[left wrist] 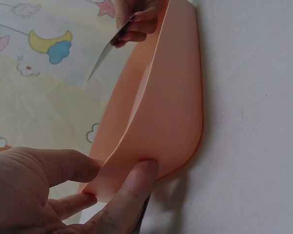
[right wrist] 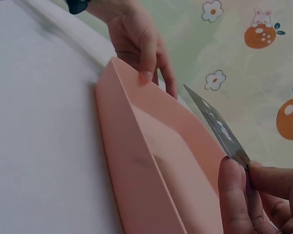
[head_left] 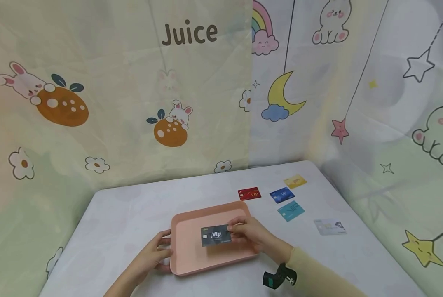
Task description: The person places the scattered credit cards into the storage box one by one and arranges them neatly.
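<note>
A dark grey bank-style card (head_left: 215, 235) marked "Vip" is pinched at its right end by my right hand (head_left: 249, 232). It is held over the pink tray (head_left: 191, 264), its printed face toward the head camera. In the right wrist view, thumb and fingertips press the card (right wrist: 217, 124) from both sides, above the tray's rim. My left hand (head_left: 152, 253) touches the tray's left end with spread fingers. In the left wrist view, its fingertips (left wrist: 142, 175) rest against the outer wall and rim near a corner.
Beyond the tray and to its right lie a red card (head_left: 249, 194), a blue card (head_left: 282, 195), a yellow card (head_left: 295, 181) and a teal card (head_left: 291, 211). A pale silver card (head_left: 330, 227) lies farther right on the white table (head_left: 132, 214). Patterned curtains (head_left: 113, 82) hang behind.
</note>
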{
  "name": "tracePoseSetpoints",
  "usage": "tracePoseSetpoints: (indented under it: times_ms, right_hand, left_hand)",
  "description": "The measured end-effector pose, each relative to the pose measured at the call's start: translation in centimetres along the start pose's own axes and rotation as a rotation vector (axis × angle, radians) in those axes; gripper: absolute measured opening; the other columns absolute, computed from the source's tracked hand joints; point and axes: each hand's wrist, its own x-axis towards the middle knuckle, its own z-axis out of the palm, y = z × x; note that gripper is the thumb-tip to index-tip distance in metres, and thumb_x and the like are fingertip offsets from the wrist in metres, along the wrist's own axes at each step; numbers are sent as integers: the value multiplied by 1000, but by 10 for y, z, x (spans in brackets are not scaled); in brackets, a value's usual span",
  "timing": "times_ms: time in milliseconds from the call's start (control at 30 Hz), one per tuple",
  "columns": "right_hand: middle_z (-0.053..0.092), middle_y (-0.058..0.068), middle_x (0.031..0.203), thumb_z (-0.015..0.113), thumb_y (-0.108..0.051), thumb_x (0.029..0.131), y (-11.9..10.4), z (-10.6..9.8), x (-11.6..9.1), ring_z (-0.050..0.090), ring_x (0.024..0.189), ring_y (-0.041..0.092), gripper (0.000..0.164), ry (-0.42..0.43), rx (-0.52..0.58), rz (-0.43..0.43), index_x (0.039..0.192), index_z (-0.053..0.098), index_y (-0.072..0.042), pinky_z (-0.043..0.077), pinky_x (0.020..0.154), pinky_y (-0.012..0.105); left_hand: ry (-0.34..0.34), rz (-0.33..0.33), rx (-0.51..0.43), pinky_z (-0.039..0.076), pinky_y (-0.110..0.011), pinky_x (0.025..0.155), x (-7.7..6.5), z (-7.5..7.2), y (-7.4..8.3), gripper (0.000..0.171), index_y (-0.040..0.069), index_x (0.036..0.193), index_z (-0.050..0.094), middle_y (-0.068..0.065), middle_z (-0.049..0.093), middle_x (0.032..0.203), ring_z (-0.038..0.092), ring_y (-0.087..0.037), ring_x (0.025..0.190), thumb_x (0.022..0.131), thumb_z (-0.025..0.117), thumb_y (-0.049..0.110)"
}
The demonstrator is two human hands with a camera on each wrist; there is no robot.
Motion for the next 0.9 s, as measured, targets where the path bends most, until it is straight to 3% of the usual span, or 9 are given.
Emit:
tracePoseSetpoints:
  times_ms: [900]
  right_hand:
    - [71, 12, 98, 74, -12, 95, 11, 18, -1, 69, 67, 9, 25, -72, 51, 41, 116, 71, 1, 62, 66, 24]
  left_hand:
    - [25, -13, 4, 63, -47, 70, 1, 1, -2, 71, 2, 158, 31, -32, 44, 147, 64, -28, 108, 96, 65, 4]
